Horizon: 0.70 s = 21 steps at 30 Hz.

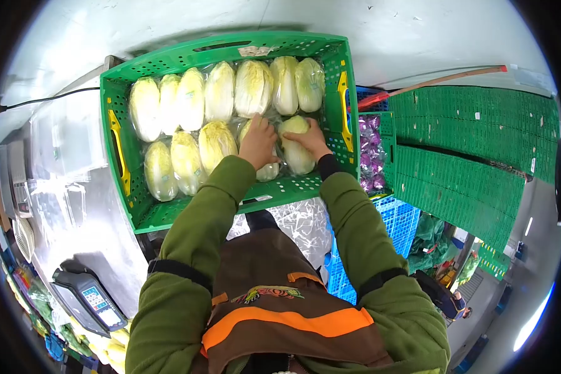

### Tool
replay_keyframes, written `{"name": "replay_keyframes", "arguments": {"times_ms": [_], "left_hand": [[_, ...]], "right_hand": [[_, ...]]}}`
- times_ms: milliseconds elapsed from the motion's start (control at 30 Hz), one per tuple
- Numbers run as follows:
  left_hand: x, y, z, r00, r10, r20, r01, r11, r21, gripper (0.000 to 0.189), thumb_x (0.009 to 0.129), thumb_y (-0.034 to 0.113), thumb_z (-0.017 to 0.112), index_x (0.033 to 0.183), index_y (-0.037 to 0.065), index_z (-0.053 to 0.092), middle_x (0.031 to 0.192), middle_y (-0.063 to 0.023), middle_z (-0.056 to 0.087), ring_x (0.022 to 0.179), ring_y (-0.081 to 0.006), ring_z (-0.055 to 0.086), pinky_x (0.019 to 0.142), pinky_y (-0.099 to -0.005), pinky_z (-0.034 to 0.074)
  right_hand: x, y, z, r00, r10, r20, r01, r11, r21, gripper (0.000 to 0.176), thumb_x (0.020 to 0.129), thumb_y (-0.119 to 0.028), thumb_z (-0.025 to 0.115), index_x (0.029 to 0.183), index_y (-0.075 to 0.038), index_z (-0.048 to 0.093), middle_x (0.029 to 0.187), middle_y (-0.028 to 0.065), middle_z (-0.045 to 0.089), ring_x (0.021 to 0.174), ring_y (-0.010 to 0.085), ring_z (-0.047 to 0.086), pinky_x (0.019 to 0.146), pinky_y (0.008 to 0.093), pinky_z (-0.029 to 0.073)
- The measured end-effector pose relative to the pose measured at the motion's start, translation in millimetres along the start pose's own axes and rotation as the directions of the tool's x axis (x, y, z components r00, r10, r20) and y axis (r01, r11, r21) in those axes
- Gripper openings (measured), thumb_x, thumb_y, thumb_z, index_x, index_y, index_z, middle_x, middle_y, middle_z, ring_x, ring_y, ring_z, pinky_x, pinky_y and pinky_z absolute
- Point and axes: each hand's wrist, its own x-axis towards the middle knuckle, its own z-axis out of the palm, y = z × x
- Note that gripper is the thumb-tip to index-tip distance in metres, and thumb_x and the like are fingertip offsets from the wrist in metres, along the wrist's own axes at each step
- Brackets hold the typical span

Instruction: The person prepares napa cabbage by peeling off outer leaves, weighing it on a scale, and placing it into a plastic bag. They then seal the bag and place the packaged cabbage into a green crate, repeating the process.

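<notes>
In front of me a green plastic crate [168, 219] holds two rows of napa cabbages wrapped in clear film. The back row, with a pale yellow cabbage [254, 87] in it, stretches across the crate. My left hand [258, 143] is curled over a cabbage [268, 172] in the front row and hides much of it. My right hand [310, 140] grips the rightmost front-row cabbage [298, 156], thumb across its top. Further left in that row lie several cabbages, one of them leafy yellow [216, 144]. Yellow handles [346, 112] sit on the crate's short sides.
Left is a metal table [75, 218] with a black keypad device [90, 299]. Right of the crate are a smaller crate of wrapped purple vegetables [371, 149], stacked green crates [467, 131], blue crates [380, 234] and a red-ended pole [442, 81]. Another person [458, 302] is far right.
</notes>
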Motion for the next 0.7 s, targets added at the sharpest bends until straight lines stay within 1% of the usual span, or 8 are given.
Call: {"name": "replay_keyframes", "arguments": {"times_ms": [267, 333, 400, 467, 500, 533, 633, 700], "left_hand": [[-7.8, -18.7, 6.0, 0.994, 0.035, -0.104, -0.064, 0.955, -0.288, 0.059, 0.079, 0.050, 0.071, 0.120, 0.008, 0.062, 0.128, -0.0117, 0.057, 0.134, -0.0333, 0.040, 0.119, -0.0525, 0.017], [-19.0, -28.4, 17.1, 0.875, 0.023, -0.484, -0.271, 0.852, -0.448, 0.039, 0.083, 0.032, 0.072, 0.112, 0.008, 0.065, 0.125, -0.0123, 0.059, 0.128, -0.0352, 0.047, 0.112, -0.0509, 0.032], [-35.4, -30.6, 1.0, 0.795, -0.030, -0.606, -0.293, 0.855, -0.428, 0.025, 0.084, 0.021, 0.069, 0.105, 0.006, 0.067, 0.118, -0.0135, 0.062, 0.117, -0.0363, 0.056, 0.100, -0.0471, 0.045], [-60.0, -23.1, -28.0, 0.815, -0.427, -0.392, -0.064, 0.606, -0.793, 0.022, 0.085, 0.019, 0.067, 0.103, 0.005, 0.068, 0.112, -0.0156, 0.065, 0.107, -0.0354, 0.062, 0.092, -0.0425, 0.050], [-63.1, -19.1, -16.8, 0.719, -0.442, -0.536, -0.177, 0.630, -0.756, 0.023, 0.086, 0.017, 0.066, 0.105, 0.004, 0.067, 0.107, -0.0157, 0.066, 0.099, -0.0331, 0.065, 0.087, -0.0408, 0.053], [-81.3, -13.7, -31.2, 0.662, -0.438, -0.608, -0.341, 0.546, -0.765, 0.021, 0.085, 0.013, 0.064, 0.103, 0.005, 0.068, 0.105, -0.0131, 0.068, 0.097, -0.0304, 0.065, 0.086, -0.0400, 0.053], [-147.6, 15.4, -43.7, 0.444, -0.409, -0.798, -0.368, 0.729, -0.578, 0.023, 0.080, 0.007, 0.060, 0.102, 0.008, 0.067, 0.100, -0.0123, 0.066, 0.093, -0.0302, 0.064, 0.083, -0.0409, 0.053], [-242.2, 47.6, -72.9, 0.491, -0.672, -0.555, -0.223, 0.519, -0.825, 0.013, 0.085, 0.011, 0.065, 0.097, 0.006, 0.063, 0.089, -0.0122, 0.061, 0.086, -0.0334, 0.062, 0.074, -0.0425, 0.051]], "right_hand": [[-8.6, -11.4, -20.4, 0.992, -0.027, 0.123, 0.007, 0.987, 0.163, 0.096, 0.069, -0.032, 0.087, 0.142, 0.001, 0.035, 0.130, 0.0197, 0.053, 0.118, 0.0287, 0.055, 0.100, 0.0391, 0.046], [-48.1, -56.6, -25.6, 0.961, -0.040, -0.272, -0.122, 0.825, -0.552, 0.091, 0.074, -0.034, 0.082, 0.143, 0.001, 0.034, 0.127, 0.0237, 0.053, 0.116, 0.0335, 0.056, 0.099, 0.0432, 0.046], [-60.2, -52.0, -20.9, 0.884, -0.377, -0.277, 0.130, 0.766, -0.630, 0.072, 0.079, -0.032, 0.075, 0.136, 0.001, 0.044, 0.126, 0.0231, 0.053, 0.114, 0.0386, 0.055, 0.097, 0.0465, 0.046], [-62.8, -57.3, -0.6, 0.655, -0.745, 0.125, 0.679, 0.508, -0.529, 0.051, 0.081, -0.024, 0.070, 0.125, -0.002, 0.054, 0.127, 0.0197, 0.055, 0.113, 0.0386, 0.055, 0.096, 0.0467, 0.046], [-52.2, -43.5, 13.1, 0.552, -0.818, 0.163, 0.762, 0.415, -0.498, 0.039, 0.083, -0.022, 0.064, 0.118, -0.004, 0.060, 0.125, 0.0183, 0.058, 0.111, 0.0390, 0.055, 0.096, 0.0481, 0.045], [-29.4, -24.8, 24.8, 0.738, -0.573, 0.355, 0.658, 0.498, -0.564, 0.037, 0.086, -0.024, 0.059, 0.118, -0.005, 0.060, 0.119, 0.0201, 0.061, 0.111, 0.0375, 0.056, 0.095, 0.0475, 0.045], [26.3, 39.5, 41.3, 0.380, -0.745, 0.549, 0.925, 0.298, -0.236, 0.044, 0.095, -0.033, 0.053, 0.129, -0.005, 0.055, 0.120, 0.0186, 0.063, 0.111, 0.0350, 0.058, 0.094, 0.0432, 0.047], [-26.4, -48.7, 14.0, 0.670, -0.485, 0.562, 0.742, 0.439, -0.506, 0.045, 0.089, -0.028, 0.061, 0.127, -0.004, 0.060, 0.125, 0.0211, 0.061, 0.115, 0.0353, 0.058, 0.097, 0.0440, 0.047]]}}
